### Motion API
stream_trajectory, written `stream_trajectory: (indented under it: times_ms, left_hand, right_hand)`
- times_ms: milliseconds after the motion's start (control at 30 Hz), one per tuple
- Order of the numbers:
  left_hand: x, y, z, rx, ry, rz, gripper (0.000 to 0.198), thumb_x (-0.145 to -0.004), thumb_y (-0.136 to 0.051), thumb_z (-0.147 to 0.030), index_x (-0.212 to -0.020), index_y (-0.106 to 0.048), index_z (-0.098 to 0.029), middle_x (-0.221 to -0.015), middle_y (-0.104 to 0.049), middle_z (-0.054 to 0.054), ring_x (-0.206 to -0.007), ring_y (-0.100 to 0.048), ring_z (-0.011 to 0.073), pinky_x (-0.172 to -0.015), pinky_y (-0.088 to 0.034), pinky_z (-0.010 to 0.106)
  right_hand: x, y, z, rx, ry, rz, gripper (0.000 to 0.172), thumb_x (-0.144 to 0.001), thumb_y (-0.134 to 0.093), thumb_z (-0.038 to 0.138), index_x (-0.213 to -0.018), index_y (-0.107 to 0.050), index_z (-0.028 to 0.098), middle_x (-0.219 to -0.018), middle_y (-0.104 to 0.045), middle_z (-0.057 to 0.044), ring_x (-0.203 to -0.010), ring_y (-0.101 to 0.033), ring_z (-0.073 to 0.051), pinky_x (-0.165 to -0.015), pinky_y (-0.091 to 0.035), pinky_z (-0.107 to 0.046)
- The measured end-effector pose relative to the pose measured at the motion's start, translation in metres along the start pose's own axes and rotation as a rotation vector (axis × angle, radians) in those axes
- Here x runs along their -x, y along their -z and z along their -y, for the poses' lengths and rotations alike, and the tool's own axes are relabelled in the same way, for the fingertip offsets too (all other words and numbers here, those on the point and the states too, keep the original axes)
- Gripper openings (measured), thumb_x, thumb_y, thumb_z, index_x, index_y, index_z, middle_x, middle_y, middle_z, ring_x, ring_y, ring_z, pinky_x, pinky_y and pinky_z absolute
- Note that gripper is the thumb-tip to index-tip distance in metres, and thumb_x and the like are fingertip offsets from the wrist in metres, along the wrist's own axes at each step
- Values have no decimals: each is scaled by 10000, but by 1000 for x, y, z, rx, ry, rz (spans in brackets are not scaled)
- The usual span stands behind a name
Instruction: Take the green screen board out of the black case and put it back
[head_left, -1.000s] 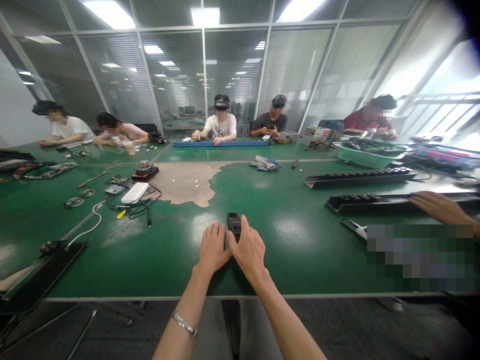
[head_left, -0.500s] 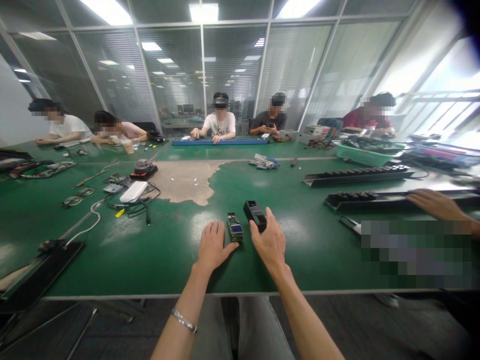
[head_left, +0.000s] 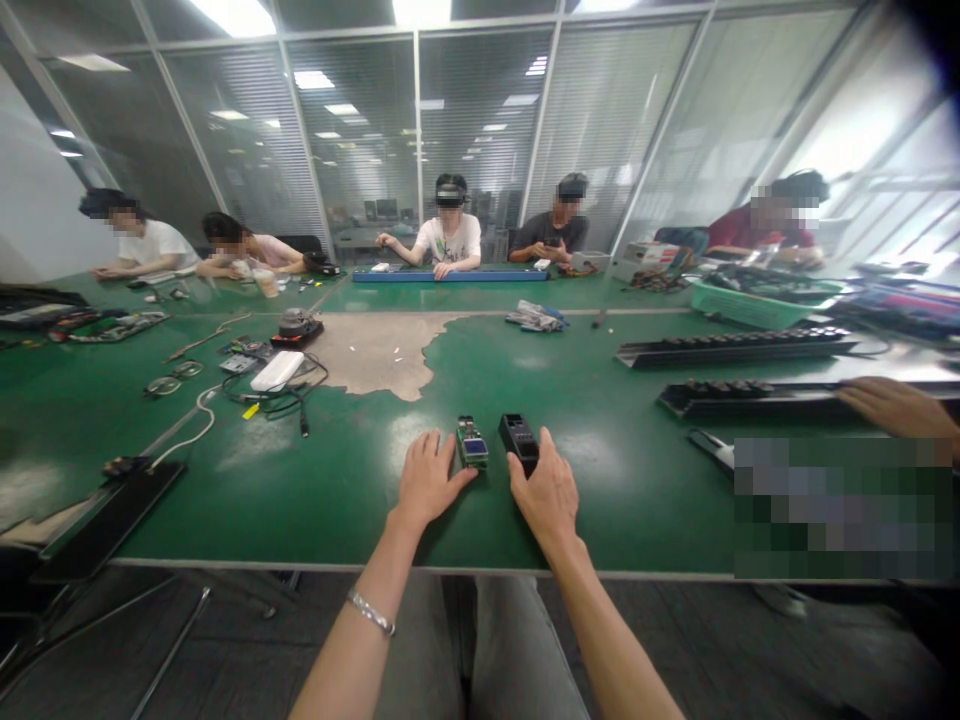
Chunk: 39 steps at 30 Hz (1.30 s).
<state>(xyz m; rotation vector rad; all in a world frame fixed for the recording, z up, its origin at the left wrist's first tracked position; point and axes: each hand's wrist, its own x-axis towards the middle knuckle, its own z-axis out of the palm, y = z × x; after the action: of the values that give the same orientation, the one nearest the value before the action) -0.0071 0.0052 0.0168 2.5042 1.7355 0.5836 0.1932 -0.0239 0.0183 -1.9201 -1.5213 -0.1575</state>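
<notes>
Lying toward the near edge of the tabletop (head_left: 300, 500), the circuit board (head_left: 472, 445) meets the left hand (head_left: 429, 478), whose fingers' grip I cannot tell; beside it, the right hand (head_left: 549, 492) has its fingers around the black casing (head_left: 517, 432).

No readable text, labels, or numbers

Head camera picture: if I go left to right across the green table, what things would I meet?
Long flat black panel → white rounded oblong box → bare left hand → green circuit board with a small blue screen → oblong black plastic-looking case → bare right hand → long black rail.
</notes>
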Motion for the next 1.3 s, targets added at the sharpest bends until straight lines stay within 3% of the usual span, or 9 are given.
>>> stream_trajectory:
  times_ms: [200, 567, 767, 900, 1033, 1167, 1300]
  left_hand:
    - [0, 0, -1, -5, -11, 9, 741, -900, -356, -737, -1413, -463, -212, -1509, -386, 157, -1397, -312, 347, -1135, -246, 515]
    - [0, 3, -1, -8, -22, 12, 684, -905, -415, -699, -1408, -468, -237, -1499, -397, 142, -1394, -311, 344, -1129, -252, 505]
    - [2, 4, -1, -1, -15, 3, 669, -907, -409, -700, -1398, -481, -250, -1499, -397, 138, -1399, -309, 332, -1133, -246, 500]
    - [3, 3, 0, 4, -15, -8, 652, -908, -424, -689, -1387, -494, -252, -1506, -387, 140, -1405, -299, 336, -1139, -237, 491]
    - [3, 2, 0, 23, 0, -8, 649, -904, -437, -684, -1387, -489, -253, -1513, -378, 136, -1413, -285, 330, -1141, -234, 499]
    - [3, 2, 0, 26, -7, 0, 641, -901, -444, -679, -1375, -494, -249, -1512, -380, 134, -1412, -290, 327, -1139, -244, 505]
    - [4, 3, 1, 27, -17, -4, 667, -903, -444, -662, -1374, -486, -190, -1512, -373, 158, -1409, -293, 333, -1146, -241, 498]
  right_hand:
    - [1, -1, -1, -16, 30, -50, 763, -890, -501, 494, -1461, -301, 28, -1269, -573, -226, -1135, -527, -325, -960, -424, -433]
    - [1, -4, -5, -66, 35, -41, 656, -908, -463, 410, -1439, -363, 39, -1263, -589, -221, -1122, -539, -312, -970, -423, -447]
    - [-6, 1, -3, -161, -79, -51, 672, -879, -488, 451, -1419, -408, 59, -1324, -569, -218, -1124, -567, -320, -966, -436, -456]
    - [-13, 12, 13, -250, -121, -81, 681, -875, -503, 503, -1418, -419, 100, -1248, -625, -193, -1076, -606, -308, -937, -457, -446]
    - [-17, 21, 39, -270, -47, -108, 658, -894, -490, 498, -1420, -414, 110, -1221, -638, -185, -1062, -609, -293, -923, -463, -435]
    - [-16, 18, 62, -187, 66, -112, 636, -905, -484, 458, -1430, -396, 109, -1301, -595, -184, -1097, -576, -294, -940, -446, -435]
    - [-12, 12, 75, -136, 112, -83, 644, -910, -474, 464, -1431, -384, 96, -1246, -623, -181, -1059, -582, -300, -914, -447, -426]
